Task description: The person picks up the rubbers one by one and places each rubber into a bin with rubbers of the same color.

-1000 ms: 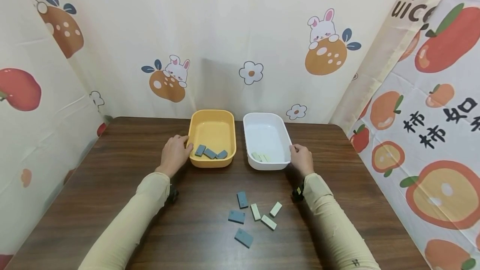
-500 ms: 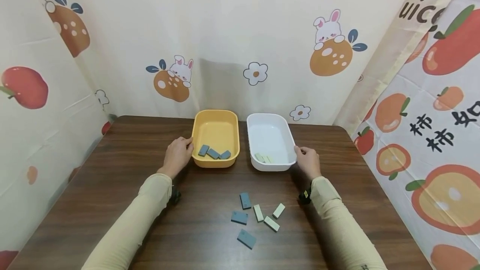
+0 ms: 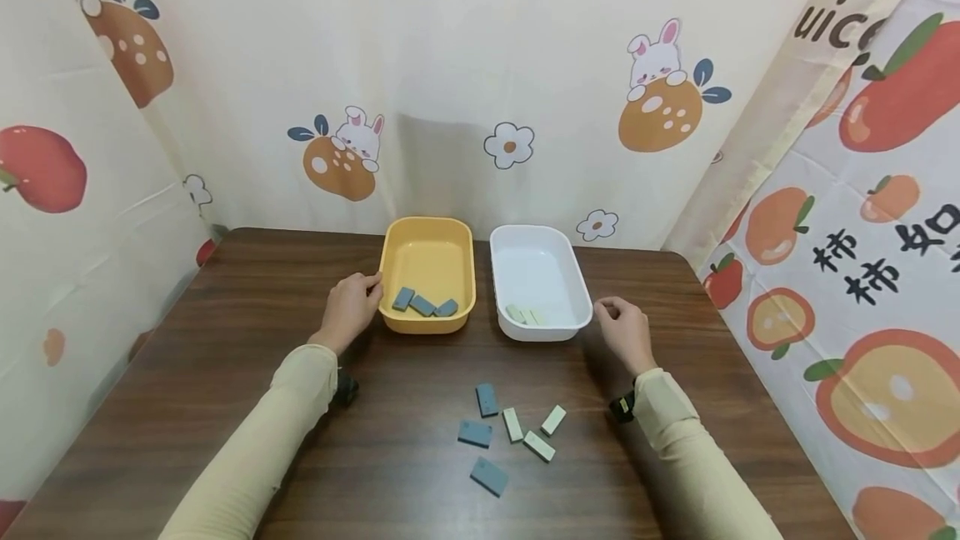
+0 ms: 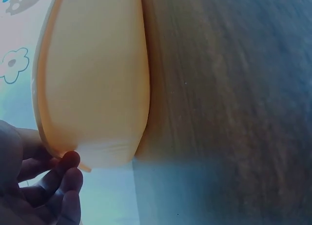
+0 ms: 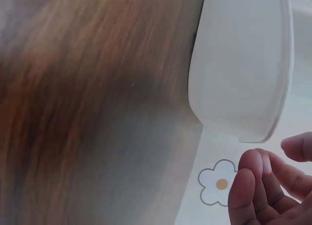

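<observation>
My left hand [image 3: 348, 312] pinches the left rim of a yellow plastic tray [image 3: 429, 261]. In the left wrist view, thumb and fingers [image 4: 71, 160] meet on that tray's lip. Inside it, three blue-grey rectangular blocks [image 3: 422, 305] lie near the front. My right hand [image 3: 627, 333] is just off the right side of a white plastic tray [image 3: 536, 265] and holds nothing. The right wrist view has a gap between its loosely bent fingers [image 5: 251, 164] and the white rim [image 5: 287, 64]. Three pale green blocks [image 3: 525, 315] lie in the white tray.
On the brown wooden table [image 3: 375, 457], in front of the trays, lie three blue-grey blocks [image 3: 476, 433] and three smaller pale green blocks [image 3: 539, 446]. A printed curtain [image 3: 450, 65] stands behind the table, with more curtain at both sides.
My right hand has let go of the white tray's rim and moved slightly right, away from it. The left hand keeps its pinch on the yellow tray. Both trays stay in place.
</observation>
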### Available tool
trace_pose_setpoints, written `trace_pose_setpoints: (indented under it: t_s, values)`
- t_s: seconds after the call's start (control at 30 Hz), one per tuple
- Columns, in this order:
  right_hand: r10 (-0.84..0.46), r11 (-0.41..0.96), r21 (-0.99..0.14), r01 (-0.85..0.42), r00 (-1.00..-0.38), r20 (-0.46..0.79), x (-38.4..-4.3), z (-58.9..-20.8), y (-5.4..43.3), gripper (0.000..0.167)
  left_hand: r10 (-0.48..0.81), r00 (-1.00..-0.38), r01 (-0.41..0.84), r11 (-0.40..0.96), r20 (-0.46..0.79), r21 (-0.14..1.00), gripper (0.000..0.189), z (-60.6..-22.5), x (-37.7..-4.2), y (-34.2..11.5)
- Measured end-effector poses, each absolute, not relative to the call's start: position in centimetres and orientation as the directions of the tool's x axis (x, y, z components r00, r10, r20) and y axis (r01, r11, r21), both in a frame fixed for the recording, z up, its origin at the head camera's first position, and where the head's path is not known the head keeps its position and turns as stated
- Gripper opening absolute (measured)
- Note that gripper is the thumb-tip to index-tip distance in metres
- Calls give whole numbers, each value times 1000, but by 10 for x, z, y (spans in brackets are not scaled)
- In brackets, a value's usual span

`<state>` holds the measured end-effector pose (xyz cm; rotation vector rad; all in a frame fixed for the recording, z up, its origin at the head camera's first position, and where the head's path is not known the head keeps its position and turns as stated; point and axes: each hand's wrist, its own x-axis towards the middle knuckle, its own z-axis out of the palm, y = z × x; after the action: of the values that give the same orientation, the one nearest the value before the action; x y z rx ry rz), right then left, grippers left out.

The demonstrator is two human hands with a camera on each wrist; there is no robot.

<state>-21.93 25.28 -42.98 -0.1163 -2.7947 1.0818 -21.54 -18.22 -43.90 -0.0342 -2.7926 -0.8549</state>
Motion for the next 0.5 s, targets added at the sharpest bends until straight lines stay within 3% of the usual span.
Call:
trace_pose_setpoints:
  t_s: [0.2, 0.5]
  values:
    - [69, 733, -680, -13, -993, 93, -210, -427, 252, 29, -43, -981, 73, 822, 190, 565, 34, -440, -214, -183]
    - [-126, 775, -600, -199, -979, 162, -198, -422, 241, 20, -40, -981, 78, 819, 192, 569, 34, -439, -216, -184]
